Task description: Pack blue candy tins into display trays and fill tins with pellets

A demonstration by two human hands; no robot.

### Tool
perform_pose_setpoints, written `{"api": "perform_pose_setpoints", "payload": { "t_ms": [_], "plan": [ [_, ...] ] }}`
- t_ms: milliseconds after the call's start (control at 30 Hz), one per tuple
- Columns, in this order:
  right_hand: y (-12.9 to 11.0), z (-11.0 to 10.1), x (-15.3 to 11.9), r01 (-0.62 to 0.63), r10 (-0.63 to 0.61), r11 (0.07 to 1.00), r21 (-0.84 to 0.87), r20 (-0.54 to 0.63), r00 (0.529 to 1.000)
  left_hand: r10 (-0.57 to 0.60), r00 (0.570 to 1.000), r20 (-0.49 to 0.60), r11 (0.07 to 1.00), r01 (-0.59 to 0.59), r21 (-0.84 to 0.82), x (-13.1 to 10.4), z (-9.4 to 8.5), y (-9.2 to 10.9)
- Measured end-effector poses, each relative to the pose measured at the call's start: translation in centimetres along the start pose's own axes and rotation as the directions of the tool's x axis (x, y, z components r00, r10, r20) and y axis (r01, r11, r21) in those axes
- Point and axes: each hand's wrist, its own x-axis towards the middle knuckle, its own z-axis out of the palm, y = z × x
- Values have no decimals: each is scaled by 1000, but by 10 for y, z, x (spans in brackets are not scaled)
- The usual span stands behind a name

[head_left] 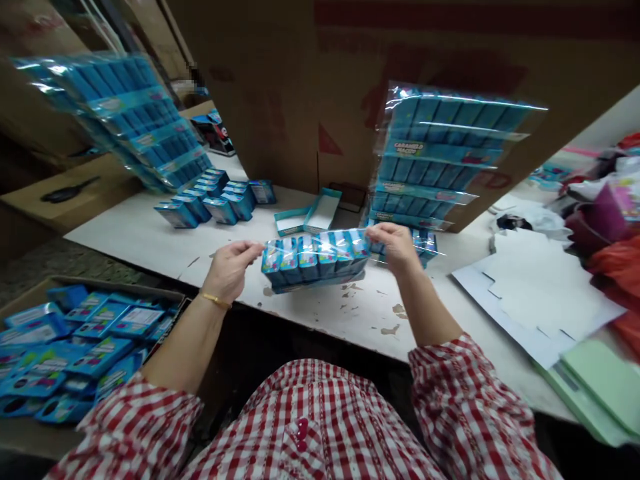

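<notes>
While both hands meet a clear-wrapped row of small blue cartons (307,255), the left hand (226,270) has its grip closed to a pinch on the film at one end, and the right hand (396,248) pinches the other end likewise. The row is just above the near part of the worn white desk (320,313), directly in front of the red-and-white checked shirt (310,433). The step in hand seems to be handling or straightening the film; a further move would call for even tension at both ends, so the cartons do not slide.

Left of the arms, an open brown cardboard box (30,437) holds loose blue cartons whose print is too blurred to read. Beyond the hands lie an open teal-and-white cardboard tray (324,210) and, to its left, grouped blue boxes (220,210). Farther back, a wrapped blue panel of cartons (435,120) leans on a large brown cardboard box (280,80); one band reads "CARAMELO", with a second word I read less surely as "MACIZO". The large box's red print is illegible.
</notes>
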Motion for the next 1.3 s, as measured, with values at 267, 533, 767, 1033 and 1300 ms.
{"api": "perform_pose_setpoints", "payload": {
  "t_ms": [267,533,767,1033,1300],
  "plan": [
    [-37,-142,13,105,-148,985,-134,-372,916,67,938,340,996,-42,-79,52,168,33],
    [0,-190,43,6,-136,971,-239,-529,838,26,954,298,996,-49,70,78,244,13],
    [73,-159,-32,-136,-72,839,-527,-356,932,268,883,384,900,-372,228,34,210,-32],
    [90,-147,-19,-23,-49,596,-803,-64,997,140,721,678,663,-577,477,19,226,-62],
    [103,-264,-163,-352,-179,1,-936,-347,921,-98,693,714,735,-434,522,-24,170,-84]
  ]
}}
